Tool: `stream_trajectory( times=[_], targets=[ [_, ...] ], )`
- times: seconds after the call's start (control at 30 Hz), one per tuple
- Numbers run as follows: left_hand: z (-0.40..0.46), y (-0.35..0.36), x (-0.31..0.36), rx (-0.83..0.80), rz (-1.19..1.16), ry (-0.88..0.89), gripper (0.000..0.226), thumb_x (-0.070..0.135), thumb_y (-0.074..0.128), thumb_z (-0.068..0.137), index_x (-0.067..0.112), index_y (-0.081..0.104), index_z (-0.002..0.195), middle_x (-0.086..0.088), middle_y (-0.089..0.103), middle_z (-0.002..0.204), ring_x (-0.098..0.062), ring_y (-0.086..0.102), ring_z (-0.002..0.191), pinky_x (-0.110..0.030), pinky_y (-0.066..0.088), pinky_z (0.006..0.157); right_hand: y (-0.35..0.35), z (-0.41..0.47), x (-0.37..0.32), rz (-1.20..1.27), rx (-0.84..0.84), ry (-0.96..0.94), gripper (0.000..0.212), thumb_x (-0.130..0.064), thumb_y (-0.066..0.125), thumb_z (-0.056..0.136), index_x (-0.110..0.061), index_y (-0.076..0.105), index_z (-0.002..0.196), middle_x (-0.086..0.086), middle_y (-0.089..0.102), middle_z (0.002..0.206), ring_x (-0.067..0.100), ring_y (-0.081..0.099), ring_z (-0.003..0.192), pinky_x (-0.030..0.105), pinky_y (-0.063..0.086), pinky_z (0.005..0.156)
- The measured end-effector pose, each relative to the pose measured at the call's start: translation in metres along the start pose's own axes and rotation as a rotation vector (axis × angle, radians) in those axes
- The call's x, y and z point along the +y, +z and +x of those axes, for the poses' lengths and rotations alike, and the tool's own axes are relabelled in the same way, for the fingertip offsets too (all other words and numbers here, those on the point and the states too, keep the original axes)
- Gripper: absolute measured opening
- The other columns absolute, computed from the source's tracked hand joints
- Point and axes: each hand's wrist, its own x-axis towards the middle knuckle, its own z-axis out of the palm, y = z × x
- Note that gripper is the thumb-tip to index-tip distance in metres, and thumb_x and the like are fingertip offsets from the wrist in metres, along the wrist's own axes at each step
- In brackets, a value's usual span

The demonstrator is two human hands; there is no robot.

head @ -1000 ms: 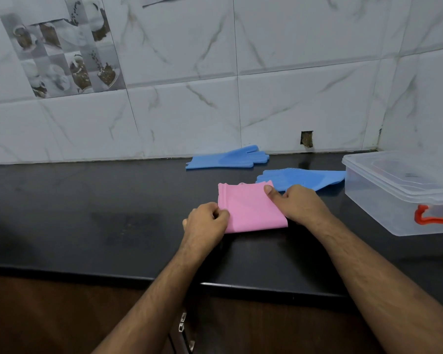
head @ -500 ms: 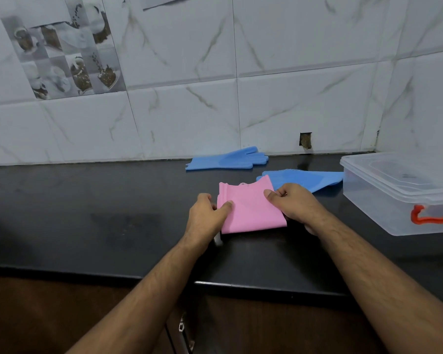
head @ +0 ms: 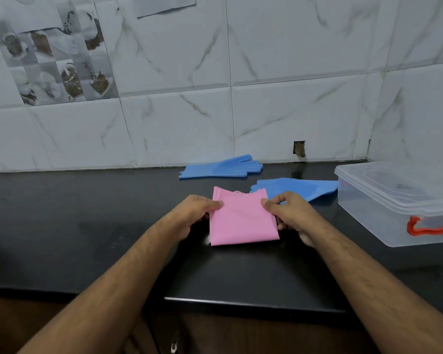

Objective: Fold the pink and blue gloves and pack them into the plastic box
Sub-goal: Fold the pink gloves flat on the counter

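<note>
On the black stone counter (head: 62,226), a folded pink rubber glove bundle (head: 243,221) lies flat near the middle, a little back from the front edge, forming a rough rectangle. The left hand (head: 195,213) holds its left edge, thumb on top and fingers curled at the side, so its grip is closed on the pink material. The right hand (head: 292,213) pinches the right edge the same way, thumb pressed on the upper surface and the other fingers tucked beside and under the fold; its grip too is closed on the pink bundle. Whether the bundle is one glove or two folded together cannot be told.

Just behind the right hand lies a flat blue rubber glove with a bristled palm (head: 297,187), stretching toward the right, its far end close to the box. A second blue rubber glove (head: 223,167) lies flat at the back edge of the counter, near the wall, fingers pointing right, well apart from the pink bundle.

At the right end of the counter stands a clear rectangular plastic box (head: 384,215) with its transparent lid (head: 394,185) on and a red-orange clip handle (head: 430,228) on its near end. White marble-patterned wall tiles (head: 292,111) rise behind the counter, with a small dark hole (head: 299,148) low in them.
</note>
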Motion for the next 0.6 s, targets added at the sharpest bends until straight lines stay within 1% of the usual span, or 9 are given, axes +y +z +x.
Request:
stream_trajectory(
  times=[0.03,0.1,0.17,0.23,0.3,0.4,0.5,0.53,0.6],
  targets=[
    [0.004,-0.001,-0.004,-0.009,-0.037,0.039,0.033,0.026,0.075,0.09,-0.004,0.074,0.106,-0.013,0.079,0.098,-0.031,0.072,0.091,-0.044,0.057,0.093,0.002,0.001,0.0,0.017,0.0,-0.002,0.027,-0.038,0.072,0.092,-0.014,0.06,0.099,0.005,0.071,0.084,0.011,0.057,0.052,0.028,0.052,0.056],
    [0.009,-0.005,-0.01,-0.016,-0.09,0.105,0.031,0.024,0.073,0.092,-0.003,0.072,0.108,-0.012,0.079,0.097,-0.031,0.075,0.095,-0.04,0.061,0.085,0.008,0.002,0.0,0.046,-0.011,-0.012,0.023,-0.033,0.074,0.092,-0.021,0.057,0.104,0.007,0.073,0.088,0.011,0.059,0.051,0.027,0.054,0.054],
    [0.016,-0.01,-0.013,-0.025,-0.129,0.154,0.029,0.023,0.074,0.092,-0.002,0.072,0.108,-0.013,0.079,0.099,-0.028,0.075,0.091,-0.036,0.061,0.076,0.014,0.005,0.003,0.07,-0.011,-0.035,0.022,-0.028,0.073,0.093,-0.02,0.058,0.107,0.009,0.073,0.082,0.012,0.061,0.049,0.031,0.058,0.057],
    [0.024,-0.019,-0.015,-0.023,-0.158,0.181,0.032,0.021,0.076,0.09,-0.004,0.07,0.109,-0.018,0.078,0.101,-0.027,0.073,0.086,-0.036,0.059,0.073,0.023,0.008,0.003,0.093,-0.01,-0.055,0.02,-0.025,0.072,0.094,-0.02,0.058,0.108,0.009,0.072,0.076,0.014,0.061,0.05,0.037,0.059,0.065],
    [0.032,-0.026,-0.017,0.002,-0.19,0.193,0.034,0.019,0.078,0.087,-0.006,0.069,0.108,-0.021,0.076,0.102,-0.027,0.072,0.084,-0.036,0.058,0.071,0.032,0.011,0.002,0.104,-0.016,-0.08,0.021,-0.024,0.071,0.095,-0.019,0.058,0.11,0.008,0.071,0.074,0.015,0.062,0.051,0.037,0.059,0.065],
    [0.048,-0.034,-0.02,0.061,-0.235,0.19,0.025,0.017,0.08,0.085,-0.001,0.069,0.099,-0.021,0.076,0.099,-0.026,0.071,0.078,-0.038,0.057,0.07,0.047,0.021,-0.004,0.064,-0.007,-0.11,0.023,-0.024,0.07,0.095,-0.021,0.057,0.114,0.007,0.073,0.083,0.013,0.063,0.053,0.034,0.06,0.064],
    [0.061,-0.037,-0.022,0.139,-0.187,0.184,0.014,0.016,0.078,0.084,0.008,0.067,0.088,-0.016,0.075,0.088,-0.021,0.069,0.068,-0.032,0.055,0.059,0.058,0.033,-0.009,0.026,0.002,-0.119,0.024,-0.026,0.069,0.096,-0.021,0.056,0.115,0.007,0.074,0.091,0.015,0.064,0.056,0.043,0.061,0.072],
    [0.064,-0.036,-0.023,0.179,-0.147,0.184,0.013,0.017,0.076,0.084,0.009,0.066,0.086,-0.014,0.075,0.086,-0.02,0.068,0.066,-0.031,0.054,0.058,0.06,0.037,-0.01,0.009,0.004,-0.118,0.022,-0.028,0.068,0.097,-0.022,0.056,0.115,0.007,0.073,0.091,0.015,0.064,0.056,0.044,0.061,0.072],
    [0.069,-0.037,-0.026,0.27,0.004,0.197,0.017,0.024,0.073,0.083,0.009,0.065,0.083,-0.008,0.074,0.085,-0.02,0.066,0.07,-0.031,0.052,0.061,0.063,0.044,-0.011,-0.044,0.009,-0.118,0.019,-0.031,0.065,0.098,-0.024,0.056,0.113,0.006,0.073,0.091,0.015,0.063,0.055,0.04,0.06,0.064]
  ],
)
